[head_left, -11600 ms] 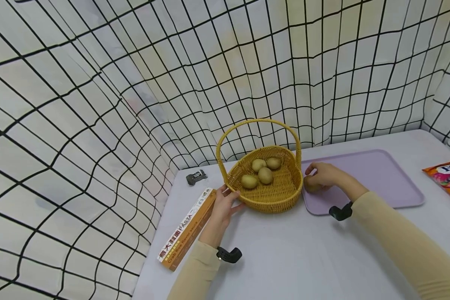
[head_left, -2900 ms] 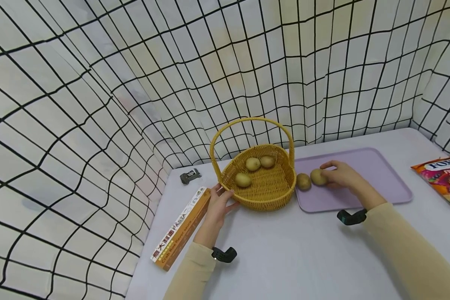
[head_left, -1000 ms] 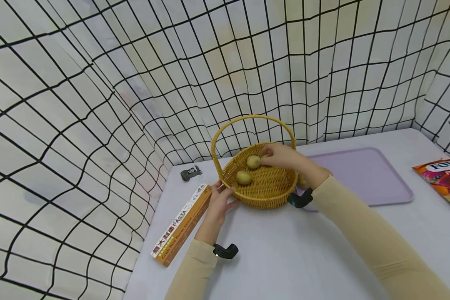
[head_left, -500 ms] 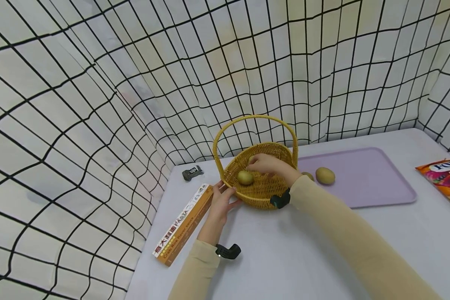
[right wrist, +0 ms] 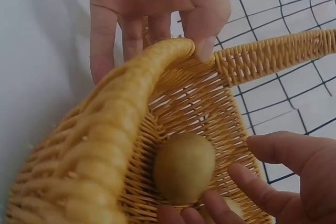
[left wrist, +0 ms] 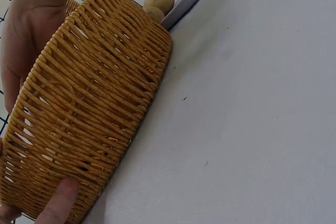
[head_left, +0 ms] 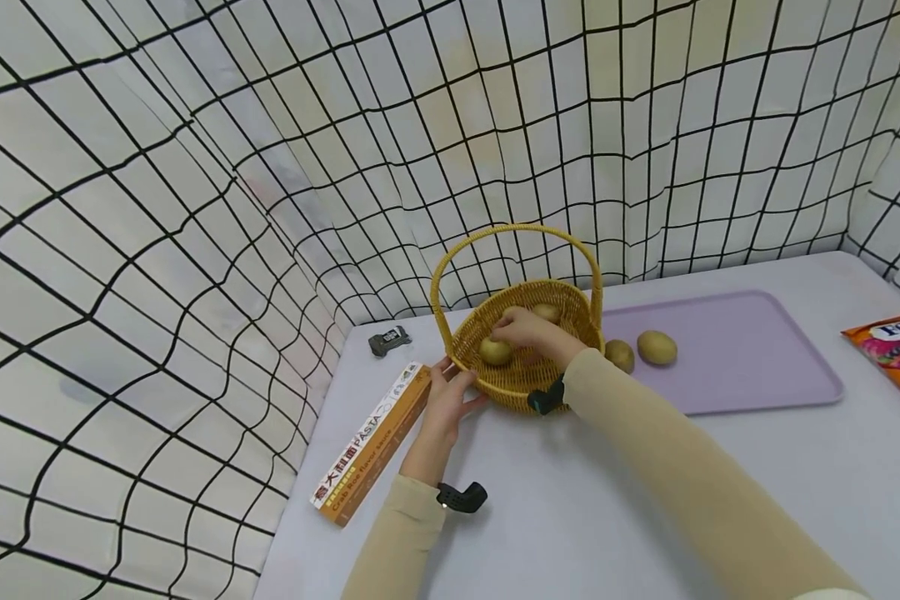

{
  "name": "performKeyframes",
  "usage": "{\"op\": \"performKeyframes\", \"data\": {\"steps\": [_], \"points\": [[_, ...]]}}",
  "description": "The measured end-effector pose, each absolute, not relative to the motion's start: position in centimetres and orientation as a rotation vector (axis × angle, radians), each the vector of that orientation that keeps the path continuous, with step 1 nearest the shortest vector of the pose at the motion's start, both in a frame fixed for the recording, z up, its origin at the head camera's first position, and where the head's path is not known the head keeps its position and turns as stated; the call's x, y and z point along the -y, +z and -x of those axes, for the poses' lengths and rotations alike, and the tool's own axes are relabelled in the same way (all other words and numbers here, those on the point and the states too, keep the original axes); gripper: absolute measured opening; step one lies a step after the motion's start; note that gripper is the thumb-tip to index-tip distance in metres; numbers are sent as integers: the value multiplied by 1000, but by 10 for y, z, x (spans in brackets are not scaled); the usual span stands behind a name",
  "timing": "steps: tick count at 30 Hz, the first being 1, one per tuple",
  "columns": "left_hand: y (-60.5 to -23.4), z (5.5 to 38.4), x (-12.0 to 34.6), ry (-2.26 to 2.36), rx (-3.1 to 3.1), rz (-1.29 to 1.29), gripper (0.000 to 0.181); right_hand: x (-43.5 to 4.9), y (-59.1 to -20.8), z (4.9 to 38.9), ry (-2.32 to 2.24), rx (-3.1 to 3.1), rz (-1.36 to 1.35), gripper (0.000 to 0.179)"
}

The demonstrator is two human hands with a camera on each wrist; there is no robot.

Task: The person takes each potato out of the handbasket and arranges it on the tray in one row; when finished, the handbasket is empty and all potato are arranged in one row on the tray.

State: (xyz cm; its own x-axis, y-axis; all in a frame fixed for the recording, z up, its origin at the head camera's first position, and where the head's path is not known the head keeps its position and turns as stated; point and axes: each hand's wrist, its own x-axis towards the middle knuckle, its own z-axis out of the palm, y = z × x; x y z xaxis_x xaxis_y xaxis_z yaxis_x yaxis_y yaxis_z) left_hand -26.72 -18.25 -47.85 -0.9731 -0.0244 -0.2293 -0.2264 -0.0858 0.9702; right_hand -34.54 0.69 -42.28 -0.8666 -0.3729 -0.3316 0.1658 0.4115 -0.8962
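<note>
A yellow wicker basket (head_left: 543,400) with a tall handle stands tilted on the table. My left hand (head_left: 444,404) grips its left rim, thumb on the rim and fingers along the outside. My right hand (head_left: 532,331) reaches inside, its fingers spread apart beside an olive-brown kiwi (right wrist: 185,167). That kiwi rests on the wicker, and fingertips lie right at its lower edge. A second kiwi (right wrist: 231,208) is partly hidden behind those fingers. Another kiwi (head_left: 547,312) lies at the back of the basket. Two more, a left kiwi (head_left: 619,356) and a right kiwi (head_left: 656,347), lie on the lilac tray (head_left: 750,358).
An orange and white pasta box (head_left: 375,442) lies left of the basket, by my left hand. Behind it is a small dark grey packet (head_left: 389,341). A colourful FOX'S bag (head_left: 896,354) lies at the far right. Black netting over white cloth (head_left: 390,150) borders the table.
One kiwi has gone from the basket to the tray, beside the one there. My right hand has since come back into the basket and moved toward the left kiwi. My left hand stays on the rim.
</note>
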Motion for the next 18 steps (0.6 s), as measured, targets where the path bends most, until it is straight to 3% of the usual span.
{"op": "performKeyframes", "data": {"steps": [18], "points": [[-477,267,185,2202,-2021,289,73,-1,-436,361,-1554,-1958,-6,49]]}}
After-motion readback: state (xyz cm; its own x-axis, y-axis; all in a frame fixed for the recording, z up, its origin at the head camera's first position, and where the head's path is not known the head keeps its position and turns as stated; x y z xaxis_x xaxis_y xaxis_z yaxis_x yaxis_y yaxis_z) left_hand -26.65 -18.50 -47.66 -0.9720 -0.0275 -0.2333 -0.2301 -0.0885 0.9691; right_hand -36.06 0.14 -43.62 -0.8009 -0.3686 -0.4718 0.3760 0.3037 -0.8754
